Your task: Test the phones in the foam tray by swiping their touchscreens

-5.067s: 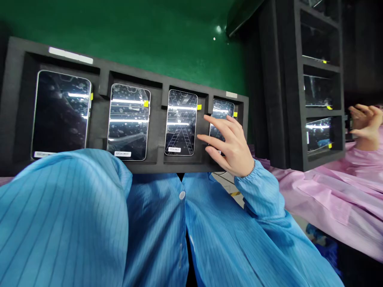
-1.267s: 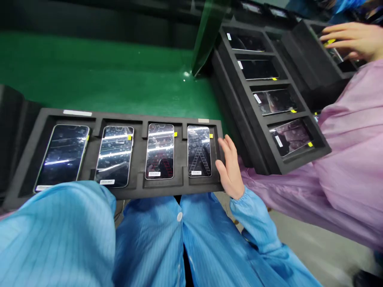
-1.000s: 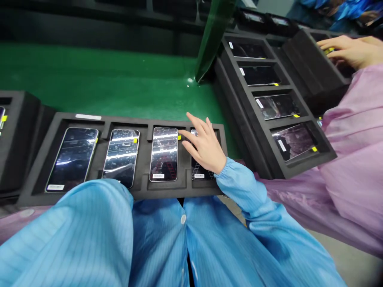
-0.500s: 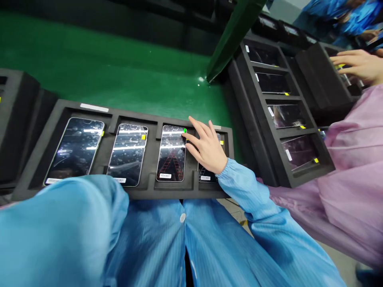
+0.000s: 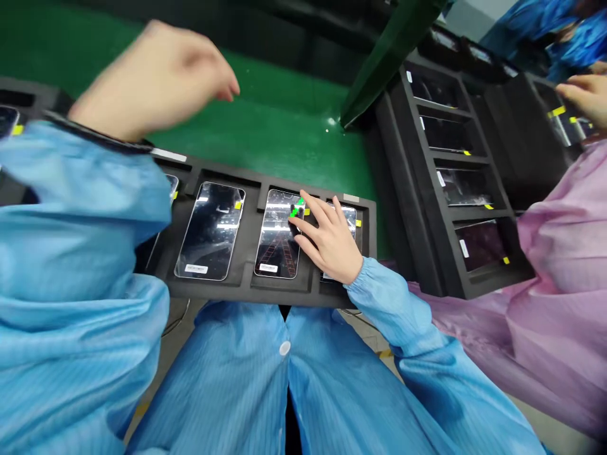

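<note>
A black foam tray (image 5: 246,292) lies in front of me with a row of phones under film. My right hand (image 5: 332,243) rests over the rightmost phone (image 5: 349,218). Its thumb and forefinger are closed at a green tab (image 5: 297,210) lifted from the top right corner of the third phone (image 5: 279,235). My left hand (image 5: 156,76) is raised at the upper left above the belt, blurred, fingers loosely curled, with nothing seen in it. My left sleeve hides most of the leftmost phone (image 5: 169,185). The second phone (image 5: 211,230) lies untouched.
The tray sits on a green conveyor belt (image 5: 275,133). A second black foam tray (image 5: 429,189) with several phones stands to the right, and a third (image 5: 19,104) at the far left. A person in a pink sleeve (image 5: 545,284) works on the right, one hand (image 5: 585,95) at another tray.
My left arm and hand have swung up into view at the upper left. My right hand stays at the third phone, and its corner tab now shows as a longer lifted green strip.
</note>
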`<state>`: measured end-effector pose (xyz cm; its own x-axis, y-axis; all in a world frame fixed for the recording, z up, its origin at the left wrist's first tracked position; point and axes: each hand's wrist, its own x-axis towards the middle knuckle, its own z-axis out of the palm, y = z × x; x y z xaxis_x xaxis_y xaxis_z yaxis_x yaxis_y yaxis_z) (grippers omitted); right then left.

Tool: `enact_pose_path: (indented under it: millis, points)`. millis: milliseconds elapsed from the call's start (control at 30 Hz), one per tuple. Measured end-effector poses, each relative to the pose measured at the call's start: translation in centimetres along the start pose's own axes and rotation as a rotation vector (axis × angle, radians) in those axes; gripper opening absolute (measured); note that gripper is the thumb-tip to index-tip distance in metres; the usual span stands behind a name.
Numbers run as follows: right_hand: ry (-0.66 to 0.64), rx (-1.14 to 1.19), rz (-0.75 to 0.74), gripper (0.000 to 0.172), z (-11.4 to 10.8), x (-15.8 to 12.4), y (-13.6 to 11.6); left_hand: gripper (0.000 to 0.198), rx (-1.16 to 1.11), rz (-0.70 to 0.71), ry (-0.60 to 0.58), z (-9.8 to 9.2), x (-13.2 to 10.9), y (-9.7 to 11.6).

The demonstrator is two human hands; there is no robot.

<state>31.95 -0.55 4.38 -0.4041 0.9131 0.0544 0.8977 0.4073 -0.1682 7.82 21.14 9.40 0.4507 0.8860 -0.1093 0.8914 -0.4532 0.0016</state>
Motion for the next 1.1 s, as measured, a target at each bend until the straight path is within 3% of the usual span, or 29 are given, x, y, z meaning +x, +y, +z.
enact_pose_path:
  millis: [133, 267, 367, 567, 767, 900, 967, 1100]
  points:
    - [-0.024, -0.007, -0.033, 0.04, -0.1, -0.3, -0.8, 0.061, -0.182, 0.073, 0.11, 2.7, -1.7, 1.6]
    - [-0.048, 0.005, -0.084, 0.039, -0.4, -0.8, -1.8, 0.066, -0.319, 0.108, 0.024, 6.6, -0.4, 0.9]
    - [-0.077, 0.021, -0.107, 0.037, -0.6, -1.1, -2.6, 0.074, -0.356, 0.098, -0.042, 8.2, 0.7, -0.5]
    - [-0.122, 0.1, -0.178, 0.039, -0.7, -1.7, -4.1, 0.088, -0.379, 0.107, -0.011, 8.5, 1.1, -1.0]
    - [-0.181, 0.126, -0.253, 0.04, -0.4, -2.3, -5.9, 0.089, -0.356, 0.098, -0.017, 8.3, 1.0, -0.8]
    - [-0.167, 0.166, -0.301, 0.04, -1.0, -1.9, -5.3, 0.091, -0.37, 0.09, -0.015, 8.1, 0.9, -0.5]
    - [-0.1, 0.175, -0.257, 0.039, -1.4, -0.8, -4.1, 0.091, -0.371, 0.089, -0.019, 8.0, 0.8, -0.4]
    - [0.042, 0.045, -0.007, 0.039, -1.5, 2.8, -1.0, 0.086, -0.389, 0.087, -0.011, 8.1, 0.9, -0.4]
